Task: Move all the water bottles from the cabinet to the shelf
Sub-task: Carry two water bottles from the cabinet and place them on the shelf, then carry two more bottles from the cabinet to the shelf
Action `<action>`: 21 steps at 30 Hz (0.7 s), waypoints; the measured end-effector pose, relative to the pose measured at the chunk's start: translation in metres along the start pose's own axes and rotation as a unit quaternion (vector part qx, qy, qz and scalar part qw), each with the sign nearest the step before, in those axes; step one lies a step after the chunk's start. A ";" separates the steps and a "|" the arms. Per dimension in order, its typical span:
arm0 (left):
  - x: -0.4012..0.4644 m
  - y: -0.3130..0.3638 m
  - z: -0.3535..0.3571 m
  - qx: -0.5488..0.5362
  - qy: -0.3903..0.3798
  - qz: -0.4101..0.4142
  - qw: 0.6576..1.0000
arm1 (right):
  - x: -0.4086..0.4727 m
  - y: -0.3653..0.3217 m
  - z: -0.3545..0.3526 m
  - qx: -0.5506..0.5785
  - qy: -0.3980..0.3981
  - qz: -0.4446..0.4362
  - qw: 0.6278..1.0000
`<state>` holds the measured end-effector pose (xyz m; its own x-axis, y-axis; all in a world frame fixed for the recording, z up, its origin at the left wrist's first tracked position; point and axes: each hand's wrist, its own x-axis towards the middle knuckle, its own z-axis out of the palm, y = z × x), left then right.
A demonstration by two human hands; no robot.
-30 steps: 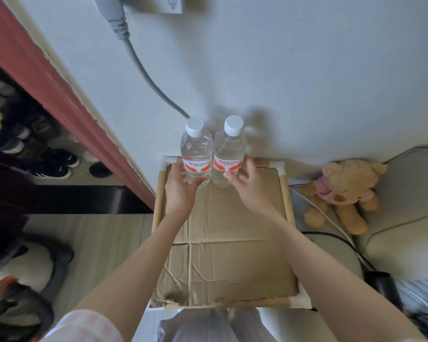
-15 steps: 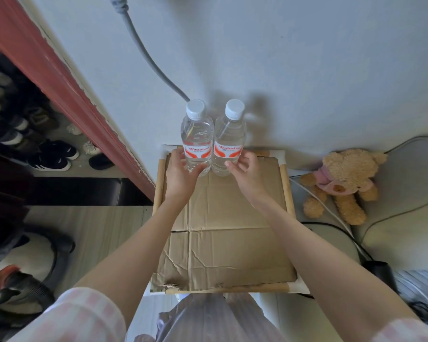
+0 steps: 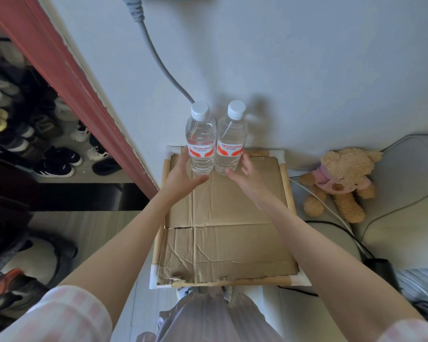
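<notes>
1. We put the two water bottles, left bottle (image 3: 200, 141) and right bottle (image 3: 230, 140), upright and touching at the back of the shelf (image 3: 288, 191), by the wall, probably to leave room in front.
2. Our left hand (image 3: 181, 176) and right hand (image 3: 248, 177) are spread wide, holding nothing, just beside the bottles.

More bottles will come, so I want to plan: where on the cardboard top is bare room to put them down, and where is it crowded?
Free: the cardboard in front of the two bottles, down to its torn near edge, and the back right corner beside the right bottle. Crowded: the back left, where the left bottle stands with both open hands, left hand and right hand, close around them.
</notes>
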<state>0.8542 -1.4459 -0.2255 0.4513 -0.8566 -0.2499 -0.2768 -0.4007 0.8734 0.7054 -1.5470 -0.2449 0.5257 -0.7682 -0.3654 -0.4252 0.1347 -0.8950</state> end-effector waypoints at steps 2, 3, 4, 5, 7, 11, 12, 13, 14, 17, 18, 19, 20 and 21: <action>-0.003 -0.005 0.001 0.009 0.001 -0.004 1.000 | -0.006 0.002 0.001 0.002 0.005 0.033 0.999; -0.006 -0.008 0.001 0.021 0.006 -0.003 1.000 | -0.010 0.005 0.001 -0.005 0.005 0.039 0.999; -0.011 -0.009 0.003 0.038 0.013 0.000 0.999 | -0.015 0.008 0.001 -0.016 0.004 0.035 0.999; -0.017 -0.012 0.004 0.059 0.021 0.002 0.998 | -0.021 0.012 0.002 -0.037 0.001 0.023 0.999; -0.037 -0.019 0.007 0.113 0.037 0.008 0.993 | -0.036 0.021 0.003 -0.103 -0.011 -0.014 0.995; -0.089 -0.041 0.012 0.262 0.056 0.035 0.963 | -0.062 0.034 0.004 -0.277 -0.087 -0.094 0.952; -0.103 -0.046 0.012 0.294 0.064 0.028 0.953 | -0.066 0.035 0.003 -0.326 -0.105 -0.116 0.932; -0.116 -0.050 0.012 0.322 0.075 0.019 0.944 | -0.070 0.036 0.002 -0.377 -0.113 -0.148 0.907; -0.129 -0.052 0.012 0.347 0.092 0.010 0.933 | -0.072 0.036 0.002 -0.421 -0.119 -0.185 0.880; -0.177 -0.056 0.013 0.382 0.165 -0.025 0.909 | -0.078 0.034 0.008 -0.488 -0.160 -0.267 0.815; -0.195 -0.057 0.015 0.383 0.191 -0.042 0.903 | -0.081 0.032 0.012 -0.494 -0.182 -0.284 0.801; -0.213 -0.058 0.017 0.380 0.214 -0.062 0.898 | -0.085 0.030 0.018 -0.497 -0.203 -0.300 0.789; -0.233 -0.060 0.021 0.375 0.234 -0.086 0.893 | -0.092 0.026 0.026 -0.499 -0.221 -0.321 0.774; -0.254 -0.063 0.026 0.366 0.255 -0.110 0.888 | -0.100 0.022 0.034 -0.500 -0.239 -0.343 0.758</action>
<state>0.7350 -1.2117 -0.2279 0.8362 -0.5484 0.0039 -0.5282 -0.8035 0.2745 0.6687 -1.4459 -0.2371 0.9814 -0.0954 -0.1667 -0.1510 -0.9196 -0.3626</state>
